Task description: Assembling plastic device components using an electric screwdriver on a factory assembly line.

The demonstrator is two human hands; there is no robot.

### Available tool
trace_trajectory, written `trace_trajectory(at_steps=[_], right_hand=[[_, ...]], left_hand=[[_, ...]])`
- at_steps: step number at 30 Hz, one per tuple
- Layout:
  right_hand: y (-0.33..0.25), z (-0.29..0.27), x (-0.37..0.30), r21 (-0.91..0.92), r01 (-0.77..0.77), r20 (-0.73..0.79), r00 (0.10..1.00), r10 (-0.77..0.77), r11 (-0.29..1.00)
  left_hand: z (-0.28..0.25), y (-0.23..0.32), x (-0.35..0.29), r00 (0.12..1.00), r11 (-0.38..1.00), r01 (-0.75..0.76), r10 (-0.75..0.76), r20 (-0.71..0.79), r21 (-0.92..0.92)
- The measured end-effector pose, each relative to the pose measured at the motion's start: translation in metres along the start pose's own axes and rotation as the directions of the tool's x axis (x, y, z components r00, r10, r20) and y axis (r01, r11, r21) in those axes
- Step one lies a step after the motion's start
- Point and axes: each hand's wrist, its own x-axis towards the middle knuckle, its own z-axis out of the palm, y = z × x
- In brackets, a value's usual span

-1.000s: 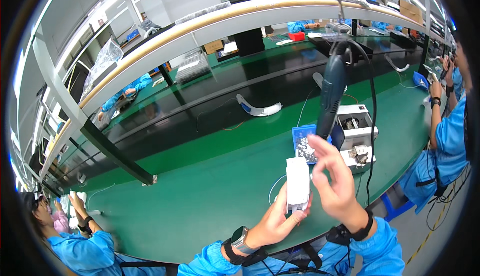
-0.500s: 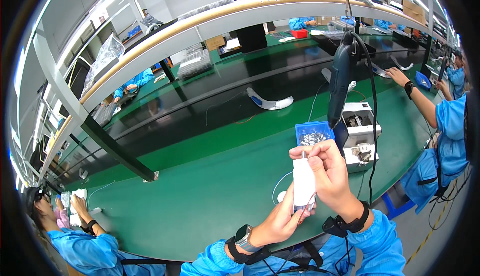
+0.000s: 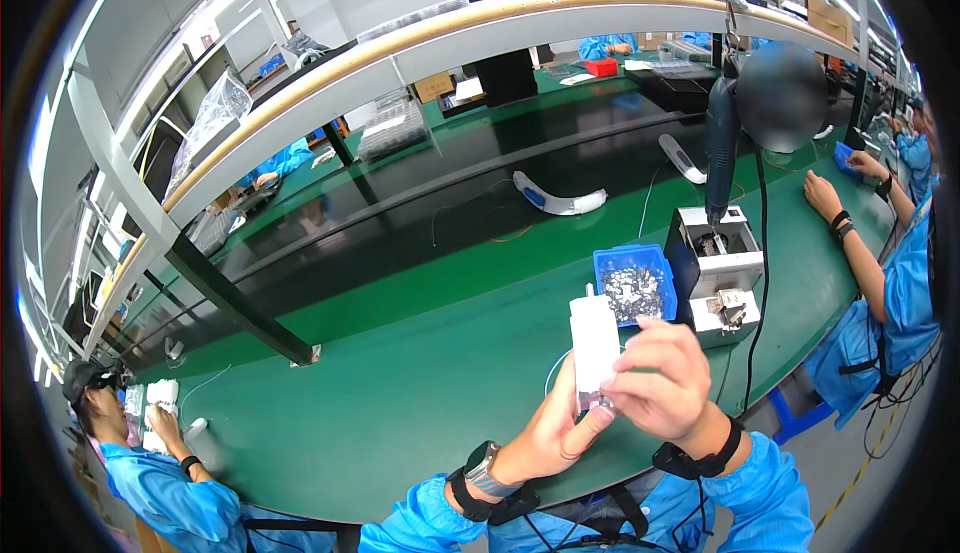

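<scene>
A white rectangular casing (image 3: 596, 343) stands nearly upright in my left hand (image 3: 545, 433), whose fingers wrap its lower end. From the casing's top sticks a short metal pin (image 3: 590, 291). My right hand (image 3: 668, 378) is at the casing's lower right side, fingertips pinched together. Whatever lies between those fingertips is too small to make out. Behind the casing, a thin pale blue wire (image 3: 552, 371) loops beside my left hand. Just beyond my right hand sits a blue bin (image 3: 671, 298) holding many small metal parts.
A corded electric screwdriver (image 3: 719, 143) hangs above a white-and-black box-shaped machine (image 3: 738, 265) right of the bin. Curved white-and-blue pieces (image 3: 565, 205) lie on the dark conveyor strip. Co-workers sit left (image 3: 160, 483) and right (image 3: 890, 293). A metal post (image 3: 235, 298) meets the green bench.
My right hand has gone from the pin at the casing's top to its lower end. The casing has shifted slightly left. The co-worker's hand at right has drawn back from the conveyor strip.
</scene>
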Motion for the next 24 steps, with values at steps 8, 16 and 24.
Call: trace_trajectory(at_steps=[8,16,24], right_hand=[[0.007,0.004,-0.02,0.011,-0.062,-0.052,0.997,0.063,0.998],[0.002,0.005,-0.013,0.031,-0.068,0.012,0.998,0.068,0.997],[-0.011,0.007,-0.038,0.352,-0.369,-0.03,0.914,0.405,0.86]], left_hand=[[-0.008,0.004,0.01,0.996,0.986,0.082,-0.075,0.053,-0.147],[-0.006,-0.003,0.007,0.997,0.98,0.065,-0.073,-0.034,-0.19],[-0.009,-0.006,0.01,0.993,0.94,0.112,-0.12,-0.006,-0.323]])
